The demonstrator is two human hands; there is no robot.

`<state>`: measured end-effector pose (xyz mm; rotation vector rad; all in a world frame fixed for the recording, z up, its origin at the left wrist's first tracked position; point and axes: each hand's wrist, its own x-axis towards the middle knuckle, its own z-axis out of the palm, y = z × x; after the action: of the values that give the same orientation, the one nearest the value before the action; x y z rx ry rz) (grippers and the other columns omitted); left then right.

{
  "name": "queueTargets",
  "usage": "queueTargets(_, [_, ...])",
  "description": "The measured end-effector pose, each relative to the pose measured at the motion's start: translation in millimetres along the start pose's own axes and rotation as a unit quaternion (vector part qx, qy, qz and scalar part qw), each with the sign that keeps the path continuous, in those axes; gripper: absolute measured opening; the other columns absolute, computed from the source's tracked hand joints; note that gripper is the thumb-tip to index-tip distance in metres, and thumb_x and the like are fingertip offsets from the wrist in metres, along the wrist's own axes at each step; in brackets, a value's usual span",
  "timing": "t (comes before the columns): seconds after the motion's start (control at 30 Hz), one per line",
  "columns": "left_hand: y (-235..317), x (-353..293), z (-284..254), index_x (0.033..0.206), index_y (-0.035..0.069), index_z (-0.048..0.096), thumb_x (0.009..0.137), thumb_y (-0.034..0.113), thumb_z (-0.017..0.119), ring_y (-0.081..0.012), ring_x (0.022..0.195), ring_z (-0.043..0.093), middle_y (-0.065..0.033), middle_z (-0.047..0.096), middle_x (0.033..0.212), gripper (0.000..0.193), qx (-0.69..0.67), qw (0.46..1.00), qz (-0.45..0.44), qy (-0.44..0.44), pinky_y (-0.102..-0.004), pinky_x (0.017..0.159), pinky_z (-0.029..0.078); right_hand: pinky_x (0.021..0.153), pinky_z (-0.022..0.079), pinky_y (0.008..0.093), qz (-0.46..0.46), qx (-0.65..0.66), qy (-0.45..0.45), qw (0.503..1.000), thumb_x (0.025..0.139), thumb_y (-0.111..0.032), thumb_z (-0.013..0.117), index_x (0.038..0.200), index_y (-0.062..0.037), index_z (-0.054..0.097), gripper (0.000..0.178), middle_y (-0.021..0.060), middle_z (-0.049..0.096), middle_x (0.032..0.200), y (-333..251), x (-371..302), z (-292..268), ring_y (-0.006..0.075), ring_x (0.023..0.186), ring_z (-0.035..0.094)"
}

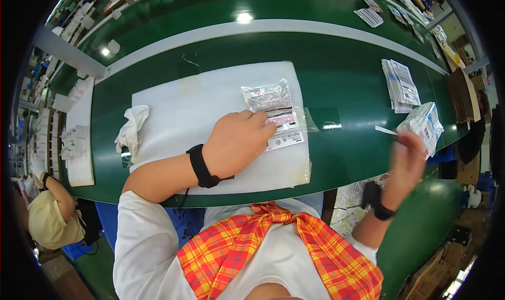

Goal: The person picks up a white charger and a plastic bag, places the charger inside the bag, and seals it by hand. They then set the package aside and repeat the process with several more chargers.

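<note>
My left hand (236,142) presses down on a clear plastic packet (267,96) with a printed white card inside, its fingers bent over the lower half. The packet lies on a white foam sheet (194,126), and a clear flap (310,121) sticks out at its right side. My palm hides part of it. Off to the right, my right hand (407,160) is raised near the table edge and smeared by motion. A thin white strip (385,129) extends from its closed fingertips. Just behind that hand lies a pile of clear plastic packets (425,125).
A crumpled white glove or cloth (132,129) lies at the foam's left edge. Stacked printed cards (401,87) sit at the far right of the green table (347,89). A pale rail (252,29) runs behind. At far left another person (55,216) sits by white parts (76,142).
</note>
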<state>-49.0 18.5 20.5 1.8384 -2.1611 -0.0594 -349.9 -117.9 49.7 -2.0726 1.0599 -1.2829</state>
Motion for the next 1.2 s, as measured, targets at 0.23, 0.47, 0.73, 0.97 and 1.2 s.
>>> queueTargets(0.23, [-1,-6,-8,0.087,0.005,0.062,0.078,0.02,0.069,-0.0239,0.078,0.055,-0.0075,0.058,0.088,0.019,0.05,0.998,0.0,0.043,-0.0362,0.068,0.044,0.07,0.048,0.0313,0.017,-0.16,-0.344,0.925,0.08,-0.02,0.074,0.114,-0.0038,0.052,0.043,0.0083,0.06,0.091,-35,20,139,0.0195,0.081,0.059])
queueTargets(0.47, [-10,-4,8,0.084,0.004,0.061,0.075,0.016,0.065,-0.022,0.074,0.055,-0.0087,0.056,0.079,0.015,0.0,0.998,-0.061,0.002,-0.034,0.066,0.042,0.069,0.047,0.0312,0.09,-0.155,-0.395,0.901,0.08,-0.013,0.074,0.11,-0.0036,0.052,0.038,0.0064,0.06,0.087,12,62,118,0.0174,0.077,0.057])
queueTargets(0.73, [-17,-5,10,0.073,0.006,0.061,0.069,0.008,0.062,-0.0214,0.07,0.056,-0.0075,0.057,0.07,0.005,0.042,0.995,-0.082,-0.034,-0.0337,0.063,0.041,0.083,0.046,0.0281,-0.16,-0.038,-0.463,0.871,0.075,-0.015,0.077,0.119,-0.0028,0.057,0.05,0.008,0.062,0.098,-38,99,189,0.0165,0.092,0.057])
queueTargets(0.97, [-20,0,13,0.065,0.01,0.061,0.069,0.011,0.061,-0.0229,0.067,0.058,-0.0086,0.059,0.067,0.005,0.019,0.997,-0.067,-0.025,-0.0347,0.06,0.042,0.082,0.05,0.0323,0.099,0.08,-0.529,0.839,0.086,-0.036,0.071,0.119,-0.0052,0.06,0.047,0.0053,0.066,0.103,23,248,272,0.0161,0.096,0.062])
queueTargets(1.2, [-37,-1,15,0.06,0.006,0.061,0.071,0.015,0.059,-0.03,0.06,0.06,-0.0125,0.061,0.063,0.014,-0.034,0.997,-0.067,-0.032,-0.0415,0.057,0.047,0.086,0.051,0.0369,0.316,0.192,-0.175,0.913,0.093,-0.039,0.059,0.133,-0.0083,0.051,0.051,0.0074,0.066,0.104,50,288,265,0.0227,0.099,0.063])
